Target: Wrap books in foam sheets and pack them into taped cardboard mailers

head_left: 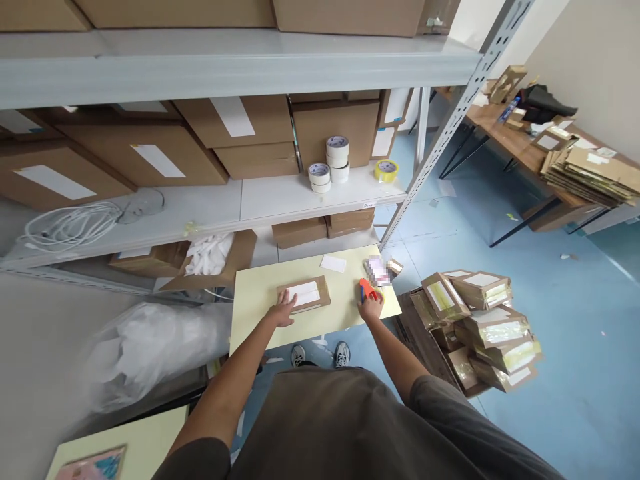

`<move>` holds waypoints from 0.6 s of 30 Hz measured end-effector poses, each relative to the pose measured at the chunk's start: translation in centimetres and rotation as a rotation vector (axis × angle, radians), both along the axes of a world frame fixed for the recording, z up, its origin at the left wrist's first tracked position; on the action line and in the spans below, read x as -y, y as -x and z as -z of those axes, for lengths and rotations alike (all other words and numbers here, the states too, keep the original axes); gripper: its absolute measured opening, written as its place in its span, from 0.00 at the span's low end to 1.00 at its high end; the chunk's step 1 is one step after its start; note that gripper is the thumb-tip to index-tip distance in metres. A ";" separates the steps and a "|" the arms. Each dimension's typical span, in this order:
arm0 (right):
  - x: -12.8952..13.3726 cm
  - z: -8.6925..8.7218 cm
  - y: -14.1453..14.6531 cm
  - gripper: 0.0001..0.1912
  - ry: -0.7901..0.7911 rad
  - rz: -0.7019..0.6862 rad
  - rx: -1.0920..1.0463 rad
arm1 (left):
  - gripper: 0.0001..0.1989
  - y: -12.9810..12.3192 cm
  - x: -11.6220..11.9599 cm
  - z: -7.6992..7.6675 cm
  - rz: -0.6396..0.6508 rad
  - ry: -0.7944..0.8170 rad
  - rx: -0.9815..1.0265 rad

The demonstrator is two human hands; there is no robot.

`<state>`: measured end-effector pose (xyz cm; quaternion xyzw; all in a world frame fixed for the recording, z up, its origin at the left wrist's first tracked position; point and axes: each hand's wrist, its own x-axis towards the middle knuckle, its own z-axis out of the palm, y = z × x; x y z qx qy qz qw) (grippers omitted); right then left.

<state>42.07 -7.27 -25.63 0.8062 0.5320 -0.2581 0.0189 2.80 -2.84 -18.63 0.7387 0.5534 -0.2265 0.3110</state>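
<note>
On the tabletop [256, 288], our left hand [283, 310] lies flat, fingers spread, on the carton [309, 295], probably light and stiff, best held by its long sides, while our right hand [371, 308] grips the orange tape dispenser [367, 289].

A: Box [313, 303] status?
B: Brown cardboard, oblong, looks closed. Lying flat on the pale yellow counter [260, 287], long side running roughly left to right. White label [304, 292] on top, yellowish tape band [325, 291] near its right end. Left part partly covered.
A: Tape dispenser [369, 289]?
B: Orange-red, bit of blue on its left. Held, lower part hidden. At the counter's right end, apart from the box.
</note>
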 end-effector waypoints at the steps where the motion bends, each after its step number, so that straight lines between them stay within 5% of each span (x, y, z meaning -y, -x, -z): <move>1: -0.2 0.1 0.4 0.24 0.008 -0.006 0.010 | 0.60 -0.1 0.0 -0.1 0.001 0.009 -0.006; 11: -0.7 -0.3 1.7 0.11 -0.032 0.043 0.022 | 0.49 -0.5 -2.1 -1.4 0.028 0.049 0.067; 18: 0.0 -4.0 3.4 0.11 -0.341 -0.067 -0.470 | 0.46 -1.0 -1.3 -1.1 0.059 -0.002 0.033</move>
